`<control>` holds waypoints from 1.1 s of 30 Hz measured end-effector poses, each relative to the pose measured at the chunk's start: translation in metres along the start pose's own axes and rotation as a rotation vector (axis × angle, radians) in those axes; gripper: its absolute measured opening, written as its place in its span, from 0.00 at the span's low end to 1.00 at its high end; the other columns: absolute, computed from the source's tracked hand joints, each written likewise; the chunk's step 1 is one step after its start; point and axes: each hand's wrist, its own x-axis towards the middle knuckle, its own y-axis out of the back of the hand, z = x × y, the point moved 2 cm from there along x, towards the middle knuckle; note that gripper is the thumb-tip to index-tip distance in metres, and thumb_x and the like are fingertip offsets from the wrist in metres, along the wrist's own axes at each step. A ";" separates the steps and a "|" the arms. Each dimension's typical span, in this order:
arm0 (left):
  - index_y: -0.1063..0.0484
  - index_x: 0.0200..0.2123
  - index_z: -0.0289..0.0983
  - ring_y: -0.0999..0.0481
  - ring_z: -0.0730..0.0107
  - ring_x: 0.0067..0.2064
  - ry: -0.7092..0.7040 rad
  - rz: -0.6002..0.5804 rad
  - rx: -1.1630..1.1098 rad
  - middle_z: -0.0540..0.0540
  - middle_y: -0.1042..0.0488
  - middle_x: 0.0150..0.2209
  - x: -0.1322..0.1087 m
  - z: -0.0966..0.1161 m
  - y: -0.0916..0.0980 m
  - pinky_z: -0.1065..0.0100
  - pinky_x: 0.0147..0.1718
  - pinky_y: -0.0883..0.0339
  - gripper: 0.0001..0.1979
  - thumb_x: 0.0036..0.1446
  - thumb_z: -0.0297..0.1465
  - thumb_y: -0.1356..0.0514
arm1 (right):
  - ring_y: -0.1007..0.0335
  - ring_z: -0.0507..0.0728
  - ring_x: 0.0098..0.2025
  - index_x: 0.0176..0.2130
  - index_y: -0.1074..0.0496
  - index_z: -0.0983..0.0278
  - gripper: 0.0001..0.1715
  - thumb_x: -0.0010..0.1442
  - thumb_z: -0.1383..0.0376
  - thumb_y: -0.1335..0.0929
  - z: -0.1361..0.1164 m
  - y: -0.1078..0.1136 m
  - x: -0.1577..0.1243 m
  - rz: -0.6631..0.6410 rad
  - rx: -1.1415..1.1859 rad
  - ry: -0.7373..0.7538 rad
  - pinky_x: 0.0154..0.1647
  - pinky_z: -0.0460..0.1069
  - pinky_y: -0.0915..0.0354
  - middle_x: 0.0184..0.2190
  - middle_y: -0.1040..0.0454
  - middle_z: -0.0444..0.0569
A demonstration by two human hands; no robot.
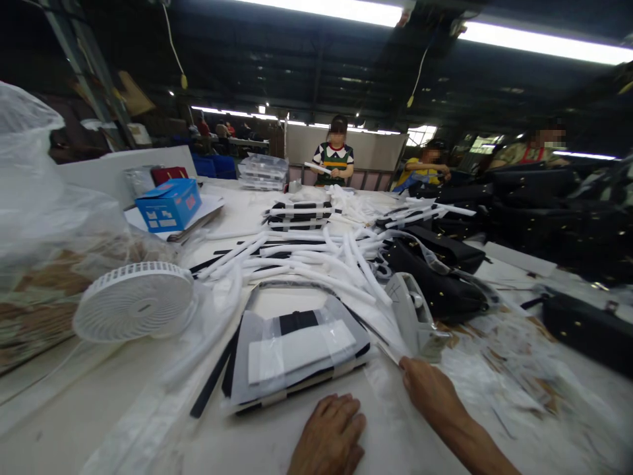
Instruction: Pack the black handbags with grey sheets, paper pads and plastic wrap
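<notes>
In front of me lies a black bag [299, 321] wrapped in pale sheet and clear film, with a white rectangular piece [301, 351] on top. A thin dark strap [378, 338] loops behind it and runs toward my right hand [431, 390]. That hand is closed around the strap's near end, though the fingers partly hide the grip. My left hand [327, 434] rests on the table just below the bag's front edge, empty, fingers loosely bent and lying down. Another black strap end [210, 386] sticks out at the bag's left.
White foam tubes [316, 260] lie heaped behind the bag. A tape dispenser [409, 313] stands near my right hand, with black bags [435, 280] beyond. At left are a white fan [138, 302] and a blue box [169, 204]. Across the table a person [333, 158] holds a white tube.
</notes>
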 end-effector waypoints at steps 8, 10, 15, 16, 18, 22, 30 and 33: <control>0.33 0.52 0.41 0.24 0.61 0.52 0.029 -0.061 -0.015 0.44 0.23 0.51 -0.001 -0.001 -0.003 0.61 0.54 0.31 0.20 0.57 0.37 0.36 | 0.28 0.61 0.34 0.35 0.29 0.62 0.13 0.57 0.76 0.39 0.000 -0.008 -0.015 0.310 -0.031 0.154 0.34 0.53 0.36 0.31 0.26 0.50; 0.33 0.51 0.41 0.24 0.61 0.52 0.034 -0.049 -0.016 0.46 0.23 0.52 0.000 0.001 0.000 0.61 0.53 0.30 0.21 0.56 0.37 0.35 | 0.29 0.62 0.35 0.38 0.29 0.62 0.13 0.60 0.75 0.39 0.001 -0.009 -0.020 0.379 0.026 0.223 0.37 0.54 0.37 0.33 0.26 0.51; 0.32 0.51 0.40 0.24 0.61 0.52 0.040 -0.047 0.020 0.46 0.23 0.52 0.006 0.006 0.014 0.60 0.51 0.28 0.19 0.57 0.35 0.37 | 0.31 0.60 0.37 0.37 0.28 0.61 0.12 0.69 0.67 0.39 0.008 -0.004 -0.033 0.428 0.209 0.284 0.41 0.54 0.39 0.35 0.25 0.50; 0.32 0.51 0.40 0.24 0.61 0.52 0.022 -0.036 0.034 0.46 0.23 0.52 0.008 0.006 0.018 0.61 0.51 0.27 0.18 0.58 0.35 0.38 | 0.31 0.59 0.36 0.36 0.28 0.61 0.13 0.70 0.65 0.39 0.010 -0.001 -0.035 0.424 0.233 0.265 0.41 0.53 0.39 0.34 0.26 0.49; 0.31 0.51 0.39 0.23 0.62 0.50 -0.029 0.007 0.069 0.46 0.22 0.50 0.010 0.006 0.024 0.63 0.49 0.26 0.15 0.61 0.34 0.41 | 0.32 0.58 0.35 0.34 0.29 0.62 0.16 0.71 0.63 0.40 0.016 0.006 -0.039 0.430 0.254 0.217 0.39 0.52 0.39 0.32 0.27 0.48; 0.29 0.49 0.38 0.21 0.65 0.48 -0.141 0.094 0.145 0.45 0.21 0.48 0.015 0.000 0.030 0.67 0.45 0.26 0.13 0.63 0.29 0.47 | 0.32 0.56 0.33 0.32 0.30 0.63 0.20 0.72 0.62 0.42 0.029 0.020 -0.042 0.440 0.226 0.164 0.37 0.51 0.38 0.29 0.28 0.48; 0.29 0.46 0.38 0.21 0.64 0.46 -0.102 0.135 0.100 0.44 0.21 0.45 0.013 0.008 0.030 0.66 0.44 0.25 0.11 0.60 0.29 0.43 | 0.28 0.58 0.34 0.33 0.27 0.61 0.20 0.71 0.58 0.41 0.051 0.004 -0.053 0.479 0.217 0.145 0.38 0.53 0.35 0.32 0.25 0.50; 0.29 0.46 0.37 0.22 0.66 0.46 -0.093 0.177 0.119 0.44 0.20 0.44 0.023 0.009 0.057 0.67 0.45 0.26 0.10 0.62 0.27 0.45 | 0.27 0.58 0.36 0.34 0.27 0.60 0.18 0.70 0.55 0.39 0.058 -0.011 -0.052 0.518 0.293 0.214 0.39 0.53 0.33 0.32 0.24 0.49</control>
